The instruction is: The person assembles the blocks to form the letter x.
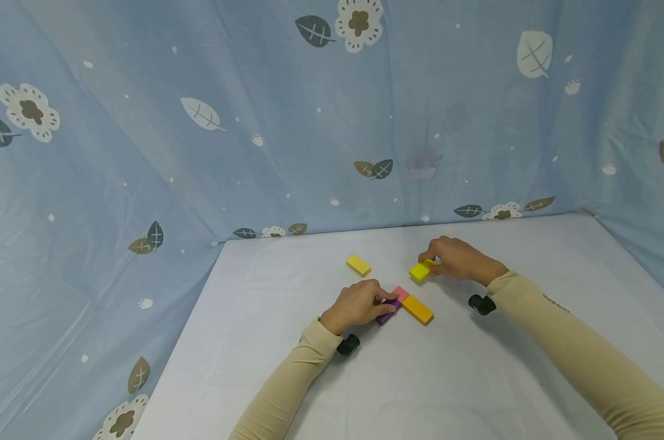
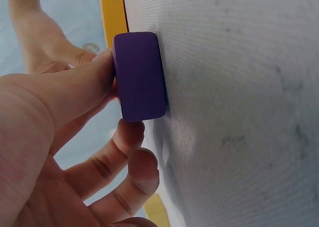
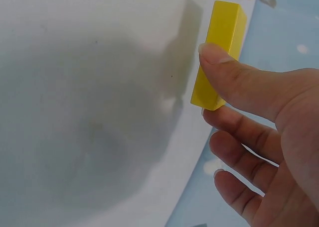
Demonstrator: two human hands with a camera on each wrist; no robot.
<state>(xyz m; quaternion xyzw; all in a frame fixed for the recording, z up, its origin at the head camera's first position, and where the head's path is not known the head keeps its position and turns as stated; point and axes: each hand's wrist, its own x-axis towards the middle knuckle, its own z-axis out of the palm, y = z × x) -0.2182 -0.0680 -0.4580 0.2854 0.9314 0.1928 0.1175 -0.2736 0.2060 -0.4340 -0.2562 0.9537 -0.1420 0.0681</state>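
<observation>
One purple block (image 1: 388, 313) pinched in the left hand (image 1: 359, 304), head view, beside the pink block (image 1: 400, 294) and orange block (image 1: 418, 310); right hand (image 1: 459, 258) is gripping a bright yellow block (image 1: 419, 272), pale yellow block (image 1: 358, 265) off alone. Looks mid-arranging, next move probably wants steady placing. Left wrist: white cloth (image 2: 244, 82). Right wrist: blue curtain (image 3: 289, 25) behind.

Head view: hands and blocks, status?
Left hand grips purple rectangular block. Right hand pinches bright-yellow rectangular block. Pale-yellow rectangular block beyond left hand, apparently not obstructing.
</observation>
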